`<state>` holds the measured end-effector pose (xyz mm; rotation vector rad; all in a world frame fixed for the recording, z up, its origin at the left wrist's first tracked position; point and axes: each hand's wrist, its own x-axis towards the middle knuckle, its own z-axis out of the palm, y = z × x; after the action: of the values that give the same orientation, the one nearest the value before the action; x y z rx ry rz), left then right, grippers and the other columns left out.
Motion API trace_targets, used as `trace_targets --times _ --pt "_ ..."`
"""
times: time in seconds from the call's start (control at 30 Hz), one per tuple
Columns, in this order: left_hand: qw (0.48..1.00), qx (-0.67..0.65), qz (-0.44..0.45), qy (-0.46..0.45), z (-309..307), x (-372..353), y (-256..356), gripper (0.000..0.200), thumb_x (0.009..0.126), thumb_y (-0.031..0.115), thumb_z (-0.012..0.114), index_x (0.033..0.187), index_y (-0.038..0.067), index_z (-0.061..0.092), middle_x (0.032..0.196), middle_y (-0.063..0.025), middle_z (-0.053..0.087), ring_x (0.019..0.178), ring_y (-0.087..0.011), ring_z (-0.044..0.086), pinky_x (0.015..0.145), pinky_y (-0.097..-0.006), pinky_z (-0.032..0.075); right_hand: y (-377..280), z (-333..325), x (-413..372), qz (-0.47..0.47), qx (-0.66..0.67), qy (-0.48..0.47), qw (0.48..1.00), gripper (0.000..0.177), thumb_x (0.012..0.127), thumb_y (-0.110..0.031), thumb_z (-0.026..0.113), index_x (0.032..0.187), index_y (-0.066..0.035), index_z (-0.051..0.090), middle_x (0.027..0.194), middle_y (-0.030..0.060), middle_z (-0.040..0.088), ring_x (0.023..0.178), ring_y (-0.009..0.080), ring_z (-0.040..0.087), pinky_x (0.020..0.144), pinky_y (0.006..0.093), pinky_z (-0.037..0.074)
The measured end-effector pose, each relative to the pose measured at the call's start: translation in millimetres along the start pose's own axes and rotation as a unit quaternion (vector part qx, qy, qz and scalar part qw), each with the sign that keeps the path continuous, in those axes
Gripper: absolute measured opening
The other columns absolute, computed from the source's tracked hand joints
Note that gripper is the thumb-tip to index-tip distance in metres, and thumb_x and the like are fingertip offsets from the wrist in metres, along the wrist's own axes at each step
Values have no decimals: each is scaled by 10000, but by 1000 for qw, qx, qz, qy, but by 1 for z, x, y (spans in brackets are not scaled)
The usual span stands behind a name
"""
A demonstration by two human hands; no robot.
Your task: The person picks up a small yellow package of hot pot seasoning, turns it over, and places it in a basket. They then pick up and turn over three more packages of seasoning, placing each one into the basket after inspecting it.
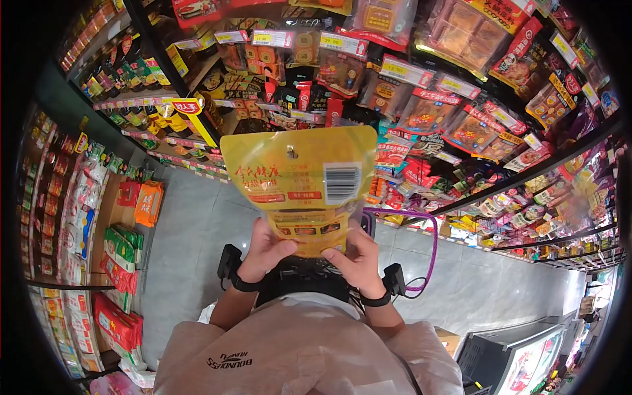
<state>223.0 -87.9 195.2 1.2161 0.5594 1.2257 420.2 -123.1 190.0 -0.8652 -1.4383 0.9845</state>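
A yellow food pouch (289, 158) with a barcode, red print and a hang hole near its top is held upright in front of my chest. My left hand (264, 247) grips its lower left corner, thumb on the near face. At the lower right corner my right hand (355, 257) pinches it the same way, thumb in front. The fingers behind the pouch are hidden. Both wrists wear black straps with small black boxes. Behind the pouch's top edge stands a rack of hanging packets (395, 95) with price tags.
Shelves with bottles (135, 76) rise at the upper left. Packaged goods (118, 263) line the left side. A purple loop (434, 247) and part of a black cart or basket are close below my hands. A dark display case (507, 359) stands at the lower right.
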Motion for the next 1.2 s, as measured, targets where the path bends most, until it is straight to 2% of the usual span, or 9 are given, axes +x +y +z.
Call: trace_targets --times 0.17,0.4,0.5,0.57,0.7,0.77,0.9,0.93,1.2 --pt "1000 9 0 -1 -3 0 2 417 838 238 700 1120 -50 594 1093 -106 657 1007 -167 607 894 -310 467 -3 3 2 6 9 -3 1000 326 782 -57 726 1077 37 625 1113 154 608 1011 238 588 901 306 433" --pt "996 -32 -30 73 -7 5 4 361 898 200 623 1177 -20 555 1107 -82 635 1003 -148 594 882 -302 460 -1 15 8 92 92 13 991 515 857 -16 645 1323 38 431 1205 85 575 1109 156 550 960 287 401" --pt "989 -108 -58 85 -7 19 17 367 951 197 547 1255 -5 507 1177 -83 608 1073 -150 580 912 -303 455 -8 12 24 90 107 8 990 495 856 -4 634 1314 30 448 1181 73 575 1066 128 551 927 273 417" --pt "978 -175 -93 71 -6 23 25 354 967 198 520 1258 -3 512 1183 -84 609 1095 -156 578 931 -307 451 -13 7 36 107 103 46 988 458 884 -40 603 1316 2 458 1105 47 574 893 92 545 810 234 448" --pt "977 -161 -131 51 -7 19 22 345 973 194 512 1257 -3 520 1185 -86 609 1098 -155 580 940 -302 451 -22 -6 86 72 160 39 984 450 938 -233 539 1300 26 470 1108 42 594 953 118 552 810 247 422" --pt "978 -147 -139 45 -8 16 18 348 971 194 522 1256 -4 522 1182 -83 612 1091 -149 581 936 -298 452 -31 -9 115 114 163 31 980 400 938 -240 553 1247 13 519 1007 18 614 805 86 540 686 216 401" --pt "976 -155 -146 43 -4 12 22 351 964 197 538 1248 -9 526 1175 -78 616 1084 -140 580 929 -295 452 -39 3 158 109 140 62 982 273 968 -234 543 1060 6 634 906 20 665 748 45 557 657 209 435" --pt "976 -159 -144 48 -5 12 22 349 964 197 540 1245 -9 528 1174 -78 616 1082 -140 581 929 -296 452 -37 4 162 113 161 43 980 274 948 -233 568 1031 14 651 920 26 671 814 72 614 721 221 470" --pt "982 -133 -126 50 -17 1 19 364 945 161 560 1261 -11 507 1195 -82 604 1108 -148 563 958 -305 434 -58 20 154 72 112 58 989 270 969 -235 550 1009 9 657 867 -5 659 742 36 547 675 217 446"
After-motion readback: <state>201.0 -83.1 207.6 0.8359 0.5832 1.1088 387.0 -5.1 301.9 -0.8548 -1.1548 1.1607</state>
